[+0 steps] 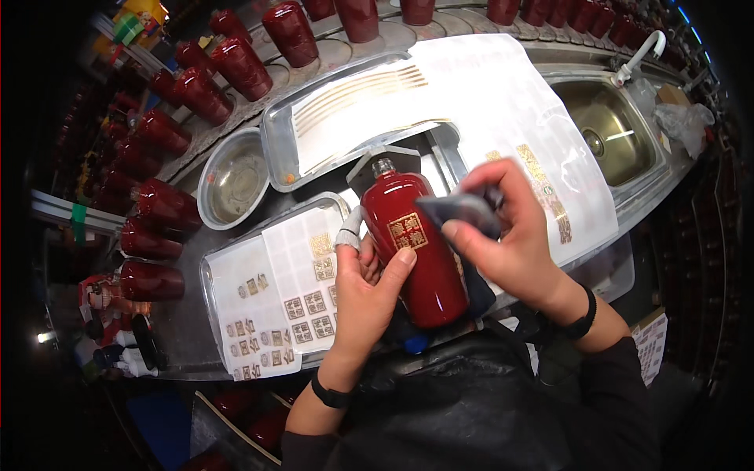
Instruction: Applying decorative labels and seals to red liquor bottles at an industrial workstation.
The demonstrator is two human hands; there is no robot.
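Observation:
A glossy dark red bottle [428, 286] stands tilted in front of me, its threaded clear neck pointing away. My left hand [365, 286] grips its left side, thumb pressed at the lower edge of a square gold decal [407, 231]. A pale wrap [349, 229] covers one of that hand's fingertips. Just right of the decal, my right hand [514, 235] pinches a dark grey flat piece [459, 213] that looks like a scraper; it is blurred by motion. Whether it touches the bottle I cannot tell. A grey angled support [363, 171] shows behind the bottle's neck.
At left, a metal tray [208, 286] holds decal sheets [275, 259]. Beyond are a metal bowl [233, 179] and another tray [276, 129] with gold strips. A white decal sheet [503, 94] lies at right, beside a sink [616, 133]. Red bottles [242, 69] line the back and left.

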